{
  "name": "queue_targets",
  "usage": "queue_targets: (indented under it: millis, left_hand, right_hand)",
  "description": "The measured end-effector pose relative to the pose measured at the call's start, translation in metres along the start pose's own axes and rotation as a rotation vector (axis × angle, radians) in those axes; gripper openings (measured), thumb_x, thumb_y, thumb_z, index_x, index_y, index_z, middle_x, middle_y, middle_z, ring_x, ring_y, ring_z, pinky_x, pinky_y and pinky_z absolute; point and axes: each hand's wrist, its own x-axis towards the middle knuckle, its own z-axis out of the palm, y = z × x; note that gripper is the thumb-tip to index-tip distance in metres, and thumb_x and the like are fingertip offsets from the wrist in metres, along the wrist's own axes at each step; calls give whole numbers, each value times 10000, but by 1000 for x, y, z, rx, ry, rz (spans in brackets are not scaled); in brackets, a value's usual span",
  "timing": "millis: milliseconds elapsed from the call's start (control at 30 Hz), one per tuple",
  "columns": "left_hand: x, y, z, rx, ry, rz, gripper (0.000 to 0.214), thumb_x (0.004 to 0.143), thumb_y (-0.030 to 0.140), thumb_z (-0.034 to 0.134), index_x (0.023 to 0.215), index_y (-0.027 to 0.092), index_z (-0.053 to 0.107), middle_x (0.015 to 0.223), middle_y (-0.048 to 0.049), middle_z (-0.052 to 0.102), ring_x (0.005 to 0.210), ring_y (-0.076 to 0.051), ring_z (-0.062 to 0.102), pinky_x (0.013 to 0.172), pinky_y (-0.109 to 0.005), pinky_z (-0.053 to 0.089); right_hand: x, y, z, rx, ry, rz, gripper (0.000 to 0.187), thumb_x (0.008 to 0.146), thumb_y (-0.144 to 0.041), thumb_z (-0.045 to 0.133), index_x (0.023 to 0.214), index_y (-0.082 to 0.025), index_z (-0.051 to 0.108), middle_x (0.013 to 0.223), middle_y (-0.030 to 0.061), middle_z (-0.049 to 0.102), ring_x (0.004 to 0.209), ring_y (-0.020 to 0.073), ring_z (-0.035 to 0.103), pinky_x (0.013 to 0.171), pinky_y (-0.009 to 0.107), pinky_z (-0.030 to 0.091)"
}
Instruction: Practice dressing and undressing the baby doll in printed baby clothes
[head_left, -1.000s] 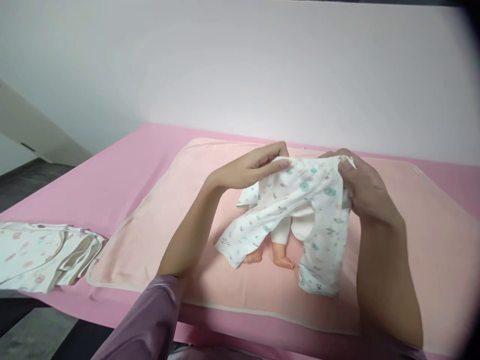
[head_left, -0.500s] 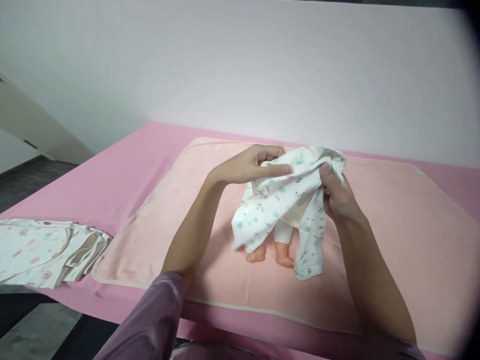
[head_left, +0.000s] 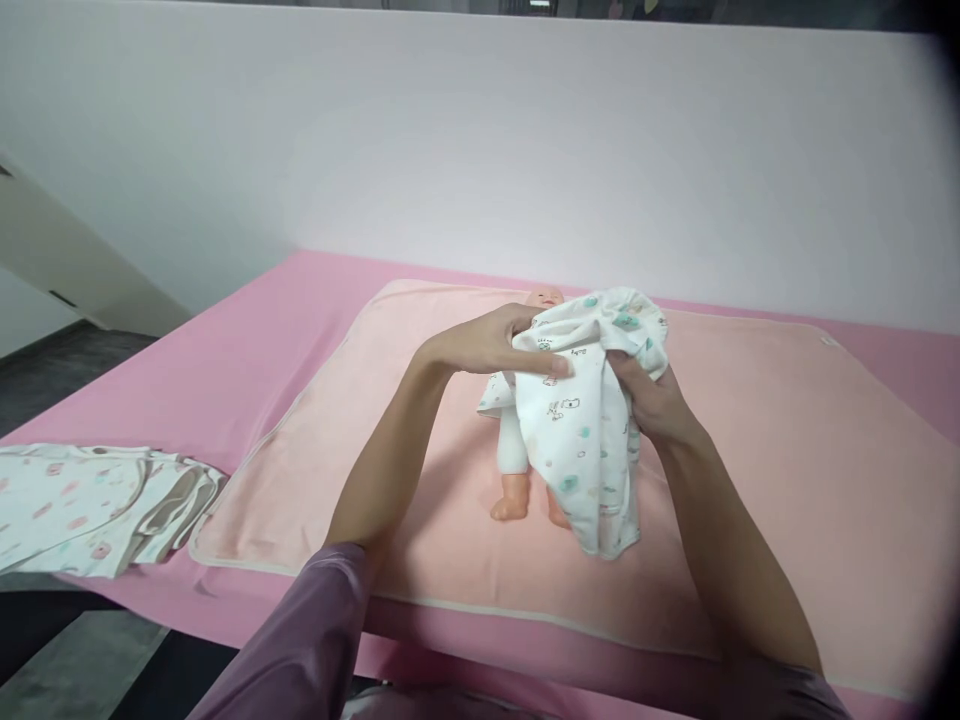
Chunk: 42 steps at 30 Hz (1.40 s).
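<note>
A baby doll (head_left: 514, 460) lies on its back on a pale peach mat (head_left: 787, 450), feet toward me, its head just showing beyond the cloth. Above it hangs a bunched white baby garment (head_left: 585, 430) printed with small green and pink figures. My left hand (head_left: 491, 345) is closed on the garment's upper left edge, thumb pressed over the fabric. My right hand (head_left: 649, 395) grips the gathered cloth from the right, its fingers partly buried in the folds. The garment covers most of the doll's body and its right leg.
The mat lies on a pink-covered table (head_left: 247, 330) against a white wall. A stack of folded patterned cloths (head_left: 97, 505) sits at the table's left front corner. Dark floor shows at the lower left, beyond the table edge.
The garment, spread wide a second ago, is now gathered into a bunch. My hands have come closer together over the doll, and the doll's head has come into sight.
</note>
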Motion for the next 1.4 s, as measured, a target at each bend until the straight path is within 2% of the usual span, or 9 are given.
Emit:
queue_targets:
  millis: [167, 300, 400, 600, 800, 933, 1033, 1233, 1400]
  left_hand:
    - [5, -5, 6, -88, 100, 51, 417, 921, 579, 713, 1077, 192, 714, 1021, -79, 718, 980, -235, 695, 830, -331, 565]
    - [10, -10, 13, -83, -102, -2, 469, 798, 608, 823, 946, 171, 739, 908, -77, 731, 888, -242, 708, 773, -341, 584]
    - [12, -14, 15, -63, -89, 20, 453, 772, 585, 851, 952, 182, 750, 912, -71, 734, 902, -247, 711, 794, -361, 592]
    - [13, -21, 12, -60, -25, 20, 457, 895, 609, 720, 1034, 175, 744, 994, -87, 724, 951, -236, 691, 811, -349, 573]
    - [12, -20, 15, -99, -82, 7, 531, 700, 629, 885, 879, 151, 740, 851, -74, 707, 809, -228, 683, 719, -342, 568]
    - [5, -13, 20, -135, 78, 44, 522, 867, 648, 740, 1012, 147, 740, 958, -84, 732, 945, -231, 708, 842, -351, 577]
    - [-6, -10, 26, -143, 19, -11, 509, 919, 638, 684, 1018, 142, 739, 950, -83, 734, 921, -217, 708, 822, -335, 579]
    - [-38, 1, 42, -128, -221, -68, 478, 707, 520, 910, 989, 161, 770, 947, -68, 749, 941, -248, 719, 814, -345, 597]
    - [-69, 3, 54, -237, -259, -156, 505, 751, 495, 890, 1109, 164, 760, 1070, -98, 771, 1053, -281, 726, 880, -374, 612]
  right_hand:
    - [-5, -5, -22, -212, -450, 101, 636, 748, -533, 906, 1298, -265, 733, 1178, 53, 779, 1161, 336, 719, 943, 455, 638]
    - [-3, -8, -17, -96, -140, 33, 517, 862, -615, 784, 1236, -261, 743, 1150, 57, 783, 1129, 310, 728, 885, 398, 644]
    - [1, -7, -15, -9, 71, -13, 557, 910, -678, 698, 1269, -253, 722, 1150, 68, 780, 1154, 311, 718, 900, 391, 636]
    - [-7, -18, -37, -109, -432, 102, 664, 743, -532, 914, 1311, -251, 718, 1165, 83, 782, 1111, 339, 738, 894, 461, 653]
    - [-2, -19, -16, 34, -53, -54, 540, 918, -665, 699, 1301, -285, 719, 1198, 52, 770, 1220, 308, 697, 990, 431, 612]
    - [-3, -15, -22, 11, -350, 31, 649, 838, -613, 816, 1358, -243, 696, 1217, 88, 765, 1175, 325, 709, 950, 423, 613]
    - [-13, -21, -33, -18, -633, 29, 765, 754, -532, 910, 1400, -197, 671, 1188, 106, 765, 1125, 322, 718, 919, 405, 612]
    - [-37, -21, -28, -9, -445, 39, 633, 834, -556, 841, 1358, -235, 695, 1190, 88, 764, 1180, 307, 691, 1006, 431, 575]
    - [-58, -15, -11, -22, -534, 180, 452, 967, -635, 648, 964, -199, 769, 735, 35, 717, 804, 233, 712, 796, 377, 607]
